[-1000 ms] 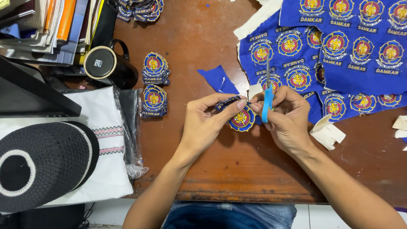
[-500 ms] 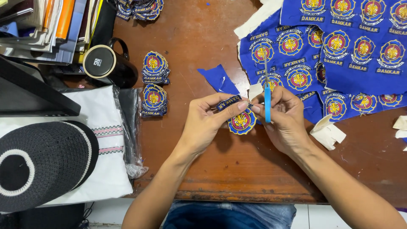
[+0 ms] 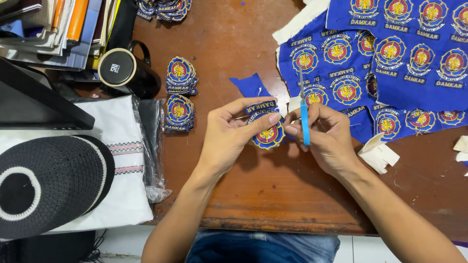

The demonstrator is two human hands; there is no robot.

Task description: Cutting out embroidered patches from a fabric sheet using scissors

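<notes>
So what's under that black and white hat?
The hat lies on a folded white cloth in clear plastic. What lies under the hat's middle is covered.

the left hand (image 3: 234, 131) pinches a round embroidered patch (image 3: 267, 134); at its 3 o'clock the right hand (image 3: 327, 139) grips blue-handled snips (image 3: 304, 122). blue patch sheets (image 3: 390, 63) lie at 1 o'clock.

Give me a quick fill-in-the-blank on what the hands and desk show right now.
1. The left hand pinches a round embroidered ____ over the wooden table.
2. The right hand holds small scissors with a ____ handle.
3. Two stacks of cut badges lie right of a black ____.
4. The uncut sheet of badges is ____ cloth.

Missing words: badge; blue; mug; blue
</notes>
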